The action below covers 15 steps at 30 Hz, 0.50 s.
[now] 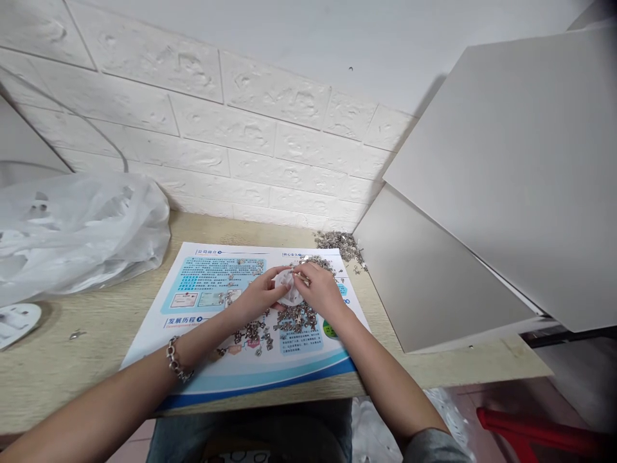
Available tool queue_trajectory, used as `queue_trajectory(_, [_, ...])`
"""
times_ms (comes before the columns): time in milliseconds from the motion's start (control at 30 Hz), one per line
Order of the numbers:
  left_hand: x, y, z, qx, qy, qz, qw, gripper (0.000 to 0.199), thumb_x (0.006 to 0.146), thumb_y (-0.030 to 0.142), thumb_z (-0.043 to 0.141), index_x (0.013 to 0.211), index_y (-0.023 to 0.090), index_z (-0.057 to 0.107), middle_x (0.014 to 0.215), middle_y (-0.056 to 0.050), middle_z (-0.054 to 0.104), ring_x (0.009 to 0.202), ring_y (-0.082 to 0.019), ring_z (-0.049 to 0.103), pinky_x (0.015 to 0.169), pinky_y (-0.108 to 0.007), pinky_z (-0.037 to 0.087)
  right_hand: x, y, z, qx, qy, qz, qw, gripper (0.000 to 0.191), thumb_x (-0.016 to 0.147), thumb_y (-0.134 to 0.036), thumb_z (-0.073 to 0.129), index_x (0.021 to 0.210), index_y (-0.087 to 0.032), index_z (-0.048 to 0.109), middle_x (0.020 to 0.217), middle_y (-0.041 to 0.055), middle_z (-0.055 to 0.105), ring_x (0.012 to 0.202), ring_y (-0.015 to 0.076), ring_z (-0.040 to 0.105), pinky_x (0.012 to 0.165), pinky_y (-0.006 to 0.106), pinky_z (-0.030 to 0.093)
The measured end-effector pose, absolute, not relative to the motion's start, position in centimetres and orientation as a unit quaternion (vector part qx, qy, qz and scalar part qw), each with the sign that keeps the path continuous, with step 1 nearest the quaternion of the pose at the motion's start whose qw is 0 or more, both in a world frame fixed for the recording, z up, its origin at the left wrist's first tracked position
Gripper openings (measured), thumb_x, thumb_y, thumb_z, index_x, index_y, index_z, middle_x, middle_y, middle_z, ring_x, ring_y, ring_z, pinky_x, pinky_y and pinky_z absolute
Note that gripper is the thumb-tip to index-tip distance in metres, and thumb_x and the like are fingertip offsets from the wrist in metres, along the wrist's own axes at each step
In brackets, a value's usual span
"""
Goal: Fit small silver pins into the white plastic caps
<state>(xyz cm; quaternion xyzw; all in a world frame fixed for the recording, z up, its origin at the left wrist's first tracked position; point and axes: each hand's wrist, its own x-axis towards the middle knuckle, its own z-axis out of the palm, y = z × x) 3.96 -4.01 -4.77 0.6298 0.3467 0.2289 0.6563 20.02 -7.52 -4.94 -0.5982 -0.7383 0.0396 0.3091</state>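
My left hand (260,294) grips a small round white disc (292,296), its thumb across the front face. At the disc's upper right, my right hand (319,288) has its thumb and fingertips pinched together; whatever is between them is too small to make out. Many small silvery metal pieces (297,317) lie loosely around and beneath both hands. They are spread on a printed paper sheet (159,305) with blue bands and Chinese text.
Against the wall, a pile of metal pieces (337,242) sits behind the sheet. A clear plastic bag (96,225) with white items fills the left side, near a white disc (18,323). Large white boards (419,276) lean on the right. A red stool (544,429) stands below.
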Motion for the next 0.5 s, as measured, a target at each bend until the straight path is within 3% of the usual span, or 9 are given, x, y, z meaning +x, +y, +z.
queue_trajectory(500, [3.91, -3.79, -5.24, 0.646, 0.345, 0.223, 0.643, 0.05, 0.078, 0.042, 0.053, 0.121, 0.02, 0.04, 0.09, -0.006, 0.056, 0.071, -0.014, 0.056, 0.058, -0.026, 0.052, 19.79, -7.63, -4.68, -0.626, -0.73, 0.042, 0.269, 0.015, 0.082, -0.022, 0.044, 0.088, -0.022, 0.058, 0.087, 0.0013, 0.06, 0.073, 0.0125, 0.053, 0.059, 0.024, 0.035])
